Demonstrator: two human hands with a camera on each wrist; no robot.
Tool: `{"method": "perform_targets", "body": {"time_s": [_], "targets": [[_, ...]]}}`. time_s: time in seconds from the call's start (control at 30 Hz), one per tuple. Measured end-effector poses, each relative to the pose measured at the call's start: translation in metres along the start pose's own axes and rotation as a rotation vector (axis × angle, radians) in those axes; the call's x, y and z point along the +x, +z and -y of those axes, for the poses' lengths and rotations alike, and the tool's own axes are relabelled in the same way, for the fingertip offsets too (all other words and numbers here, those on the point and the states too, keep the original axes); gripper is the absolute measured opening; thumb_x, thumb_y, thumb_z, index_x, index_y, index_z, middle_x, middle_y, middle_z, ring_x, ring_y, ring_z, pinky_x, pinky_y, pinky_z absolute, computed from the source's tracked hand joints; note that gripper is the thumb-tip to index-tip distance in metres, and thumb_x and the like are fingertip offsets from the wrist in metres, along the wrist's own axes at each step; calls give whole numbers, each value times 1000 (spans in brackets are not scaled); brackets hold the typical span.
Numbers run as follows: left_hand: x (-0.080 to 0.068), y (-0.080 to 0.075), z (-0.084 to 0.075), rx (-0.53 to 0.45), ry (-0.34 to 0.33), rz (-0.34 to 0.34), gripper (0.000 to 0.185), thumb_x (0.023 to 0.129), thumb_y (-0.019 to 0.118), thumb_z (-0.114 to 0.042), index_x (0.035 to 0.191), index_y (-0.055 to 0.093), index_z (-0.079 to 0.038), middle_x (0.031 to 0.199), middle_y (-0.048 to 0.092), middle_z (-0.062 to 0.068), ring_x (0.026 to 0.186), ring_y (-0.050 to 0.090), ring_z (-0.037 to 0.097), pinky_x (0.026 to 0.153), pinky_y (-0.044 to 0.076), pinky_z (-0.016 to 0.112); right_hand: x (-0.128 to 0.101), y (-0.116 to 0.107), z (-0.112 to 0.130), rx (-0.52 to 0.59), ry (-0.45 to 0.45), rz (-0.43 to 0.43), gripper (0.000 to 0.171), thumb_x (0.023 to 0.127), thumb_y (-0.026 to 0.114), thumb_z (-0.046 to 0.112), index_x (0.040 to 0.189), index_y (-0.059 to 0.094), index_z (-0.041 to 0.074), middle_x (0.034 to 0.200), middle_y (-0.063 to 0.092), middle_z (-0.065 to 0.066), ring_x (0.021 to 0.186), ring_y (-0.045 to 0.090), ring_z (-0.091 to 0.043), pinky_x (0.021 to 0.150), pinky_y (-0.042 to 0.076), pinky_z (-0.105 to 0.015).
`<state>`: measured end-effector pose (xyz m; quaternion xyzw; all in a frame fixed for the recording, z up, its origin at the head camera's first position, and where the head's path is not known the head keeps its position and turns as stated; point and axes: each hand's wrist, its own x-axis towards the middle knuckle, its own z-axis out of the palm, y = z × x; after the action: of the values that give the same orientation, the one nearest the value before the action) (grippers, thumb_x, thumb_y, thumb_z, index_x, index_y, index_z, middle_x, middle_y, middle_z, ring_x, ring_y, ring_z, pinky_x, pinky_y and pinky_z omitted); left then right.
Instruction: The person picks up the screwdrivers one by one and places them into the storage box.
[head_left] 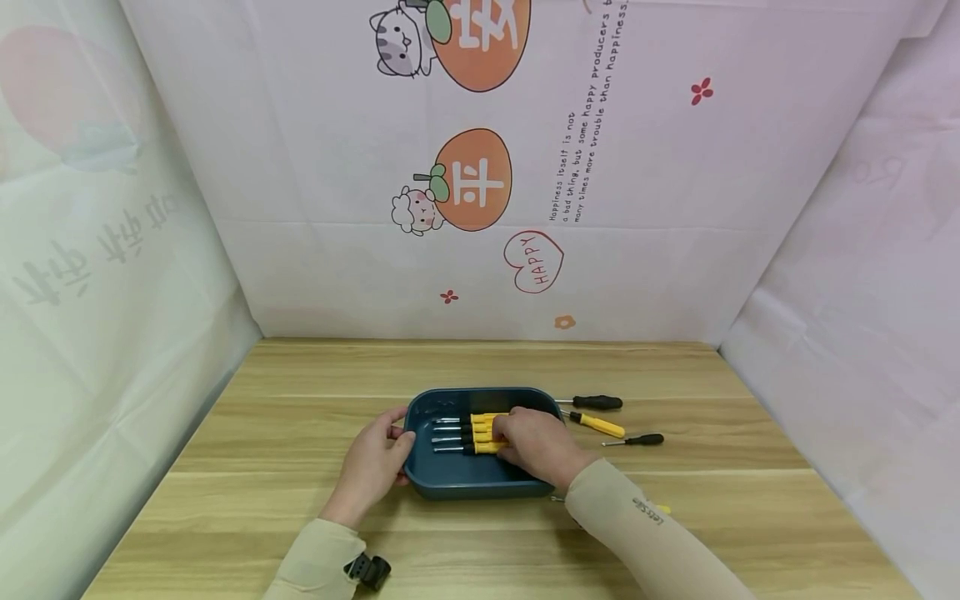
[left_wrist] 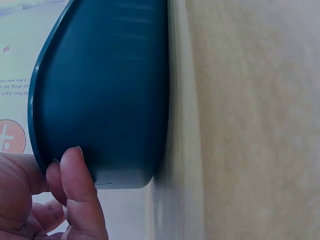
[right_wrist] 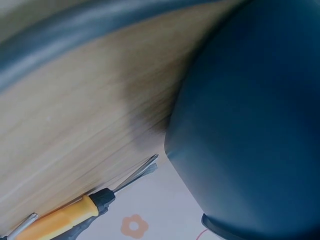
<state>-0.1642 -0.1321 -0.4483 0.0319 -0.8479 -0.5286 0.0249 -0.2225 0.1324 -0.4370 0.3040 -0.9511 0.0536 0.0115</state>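
Left hand (head_left: pixel 375 457) pinches the tray (head_left: pixel 487 492); right hand (head_left: pixel 542 446) over yellow-handled screwdrivers (head_left: pixel 483 448), grasp unclear. Likely light, rigid; best gripped mid-handle.

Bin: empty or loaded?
Loaded: in the head view, screwdrivers lie side by side in the bin. The right hand covers part of it, so cannot tell if it holds more.

Standing right here, seeing wood-grain tabletop (head_left: pixel 315 400), pale printed sheet (head_left: pixel 315 167) behind it. Two orange fruits (head_left: pixel 474 179) on there, white characters (head_left: pixel 483 25) inside. Stripy cartoon cat (head_left: pixel 401 42) beside upper one, fluffy white critter (head_left: pixel 416 210) by lower. Red HAPPY heart (head_left: pixel 534 262), lettering sideways lol. Couple red flowers (head_left: pixel 701 92), plus orange flower (head_left: pixel 564 322). Left side sheet (head_left: pixel 112 375) has faded prints too.
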Motion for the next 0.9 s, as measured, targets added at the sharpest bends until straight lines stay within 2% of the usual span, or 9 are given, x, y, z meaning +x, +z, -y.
{"method": "perform_targets", "body": {"time_s": [0.9], "targets": [[0,0,1,-11,4,-5,47,105,60,-17,151,53,-10,111,64,13,61,64,17,51,60,31,3,1,1,11,16,-14,14,92,82,28,103,76,21,95,69,5,79,56,-10,80,58,-30]]}}
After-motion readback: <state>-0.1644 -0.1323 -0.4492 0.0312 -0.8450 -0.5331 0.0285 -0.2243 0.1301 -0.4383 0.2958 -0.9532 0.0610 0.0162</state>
